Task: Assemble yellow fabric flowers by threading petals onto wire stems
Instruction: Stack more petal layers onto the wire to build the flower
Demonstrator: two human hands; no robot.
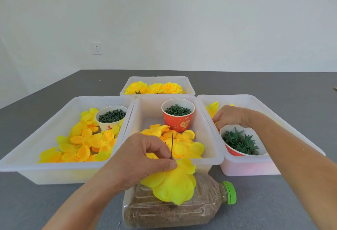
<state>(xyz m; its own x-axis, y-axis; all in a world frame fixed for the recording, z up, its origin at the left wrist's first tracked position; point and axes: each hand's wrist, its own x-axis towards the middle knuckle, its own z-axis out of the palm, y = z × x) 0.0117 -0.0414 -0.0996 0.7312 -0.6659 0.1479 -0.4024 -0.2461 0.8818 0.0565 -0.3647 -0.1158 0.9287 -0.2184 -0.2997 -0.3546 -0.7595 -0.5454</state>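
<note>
Head view, middle tray (209, 138) holding loose petals (184, 146), red cup (179, 122)

Translucent plastic trays (206, 158); matt cloth petals (175, 184); paper cups (179, 122); clear plastic bottle (209, 202).

Grey table (273, 87) bearing 4 white plastic trays (54, 173) and 1 grain-filled bottle (209, 206) lying on its side, green-capped.

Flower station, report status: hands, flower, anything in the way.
Left hand pinches wire stem, half-built flower on it. Right hand in right tray, reaching for petals. Nothing in the way.
</note>
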